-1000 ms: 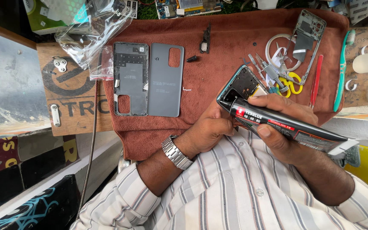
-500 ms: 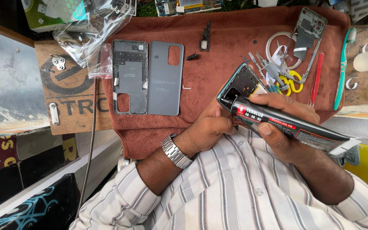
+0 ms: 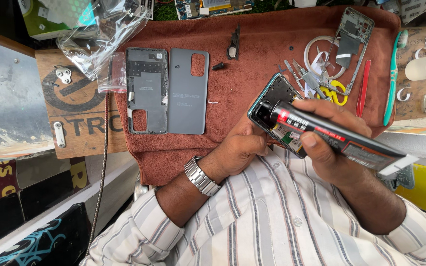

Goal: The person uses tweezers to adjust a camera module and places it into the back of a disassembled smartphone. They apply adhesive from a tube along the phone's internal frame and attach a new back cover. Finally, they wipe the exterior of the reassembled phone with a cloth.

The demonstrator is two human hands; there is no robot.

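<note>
My left hand [image 3: 232, 148], with a metal watch on its wrist, holds an opened phone [image 3: 278, 92] from below, tilted above the brown towel [image 3: 252, 54]. My right hand [image 3: 334, 148] grips a black glue tube with red bands [image 3: 321, 130]. The tube's nozzle end rests against the phone's lower-left edge. The phone's inner board shows beneath the tube. Both hands are close to my striped shirt.
On the towel lie a dark phone back panel [image 3: 146, 91] and a grey back cover [image 3: 188, 91] side by side. To the right are a metal phone frame [image 3: 353, 39], yellow scissors [image 3: 335, 93], small tools, a red pry stick [image 3: 362, 88] and a green toothbrush [image 3: 393, 79]. Clear plastic bags [image 3: 94, 34] sit upper left.
Almost nothing has changed. Both hands keep their hold, and the tube's tip has shifted only slightly along the phone's edge.
</note>
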